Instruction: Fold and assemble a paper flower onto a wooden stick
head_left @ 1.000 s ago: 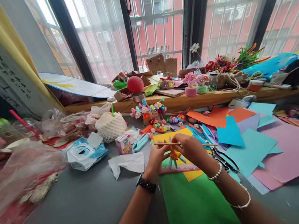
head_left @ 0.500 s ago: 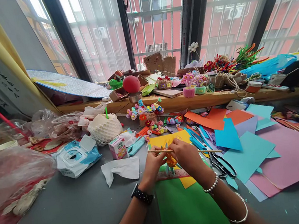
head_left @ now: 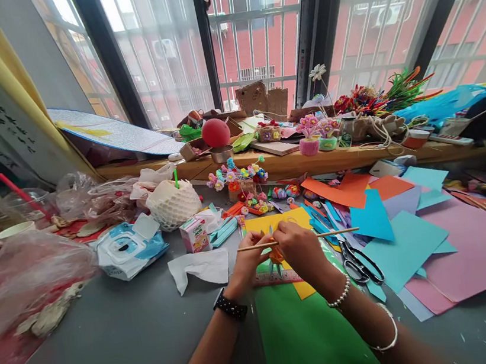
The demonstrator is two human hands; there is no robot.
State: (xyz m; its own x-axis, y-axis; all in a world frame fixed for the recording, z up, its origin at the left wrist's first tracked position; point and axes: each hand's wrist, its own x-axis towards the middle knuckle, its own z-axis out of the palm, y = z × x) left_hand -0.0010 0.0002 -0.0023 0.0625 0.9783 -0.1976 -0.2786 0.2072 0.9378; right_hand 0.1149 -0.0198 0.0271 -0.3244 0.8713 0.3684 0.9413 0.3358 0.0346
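Note:
Both hands meet over the green mat [head_left: 311, 340], fingers closed around a small orange and light-blue paper flower [head_left: 276, 255] and a thin wooden stick [head_left: 337, 232]. My left hand [head_left: 247, 265] pinches the flower's pale blue petals from the left, with the stick's left end lying across its fingers. From above, my right hand [head_left: 299, 249] grips the stick, which juts out to the right. Fingers hide part of the flower. Beneath it lie a pink ruler [head_left: 262, 279] and yellow paper [head_left: 305, 290].
Black-handled scissors [head_left: 361, 265] and blue and pink paper sheets [head_left: 480, 252] lie on the right. To the left are a white tissue [head_left: 203, 269], a small pink box [head_left: 195, 236] and a wet-wipes pack [head_left: 129, 250]. Craft flowers [head_left: 237, 177] stand behind the hands.
The stick has turned slightly and now lies nearly level between the hands, its right end higher. Both hands keep their hold on the flower and stick. The camera view has shifted a little.

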